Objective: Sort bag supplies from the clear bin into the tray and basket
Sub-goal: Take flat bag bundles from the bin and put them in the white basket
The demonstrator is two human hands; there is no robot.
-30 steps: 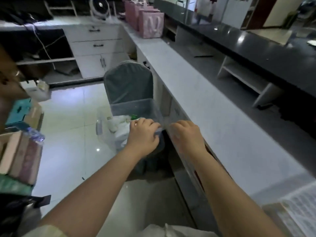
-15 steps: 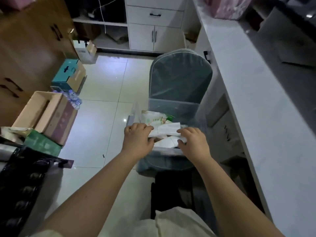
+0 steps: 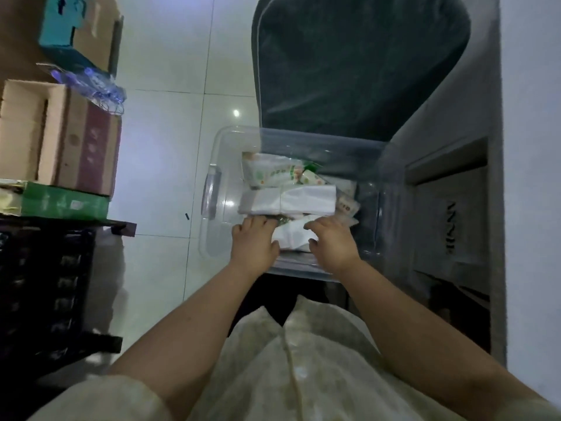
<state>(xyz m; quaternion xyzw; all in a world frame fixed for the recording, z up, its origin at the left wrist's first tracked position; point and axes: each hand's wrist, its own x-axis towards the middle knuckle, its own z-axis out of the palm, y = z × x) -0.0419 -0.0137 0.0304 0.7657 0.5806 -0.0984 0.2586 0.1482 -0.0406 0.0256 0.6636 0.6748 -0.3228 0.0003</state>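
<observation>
A clear plastic bin (image 3: 212, 189) rests on a grey-covered chair (image 3: 349, 71) in front of me. Inside lie a white and green packet (image 3: 273, 173), a flat stack of white bags (image 3: 291, 202) and small clear pouches (image 3: 346, 205) at the right. Both hands reach into the bin's near end. My left hand (image 3: 253, 241) and my right hand (image 3: 331, 241) press on either side of a crumpled white bag (image 3: 291, 235), fingers curled over it. I cannot tell how firmly either grips. No tray or basket is in view.
Cardboard boxes (image 3: 60, 138) and a green box (image 3: 63, 203) are stacked at the left, with a teal box (image 3: 76, 28) and plastic bottles (image 3: 91, 83) behind. A dark crate (image 3: 45, 284) stands at lower left. A pale counter (image 3: 531, 177) runs along the right.
The view has tilted down from the counter top to the bin. Both hands went from the bin's near rim into the bin, onto the white bags.
</observation>
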